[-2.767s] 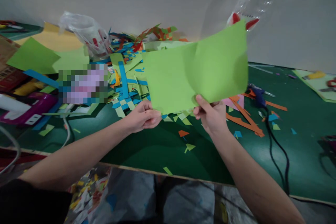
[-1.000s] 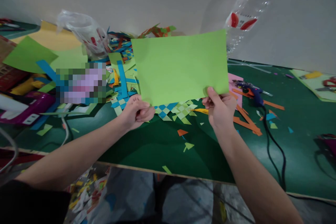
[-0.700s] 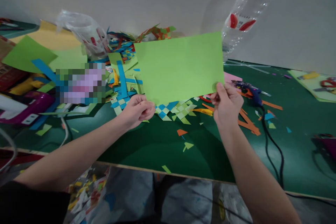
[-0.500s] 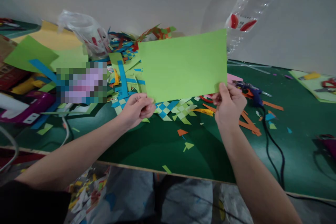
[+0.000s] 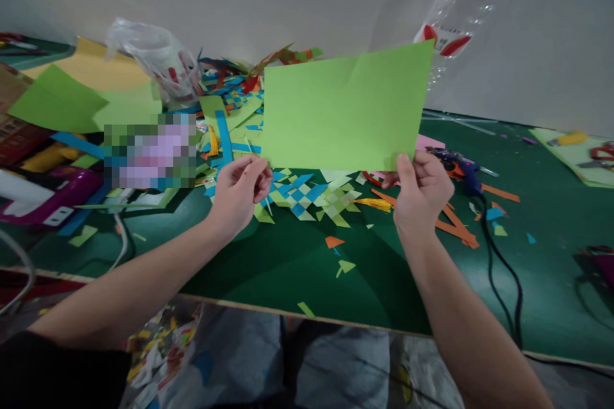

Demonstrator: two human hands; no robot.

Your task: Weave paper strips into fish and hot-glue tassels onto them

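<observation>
A light green paper sheet (image 5: pixel 343 112) is held up above the table, its lower edge toward me. My right hand (image 5: pixel 422 195) pinches its lower right corner, thumb in front and fingers behind. At the lower left corner, my left hand (image 5: pixel 242 195) has its thumb and fingers pressed together on the paper. Below the sheet lie blue and green woven paper pieces (image 5: pixel 301 197) and a yellow tassel (image 5: pixel 373 203).
Cut strips pile up behind the left side, near a plastic-wrapped cup (image 5: pixel 165 67). A blue glue gun (image 5: pixel 467 176) with a black cord lies right of my right hand. Orange strips (image 5: pixel 460 230) are beside it. A clear bottle (image 5: pixel 460 19) stands behind.
The green sheet has shifted slightly right and up, its right side tilting outward. My left hand has moved a little left and up, its fingers turned.
</observation>
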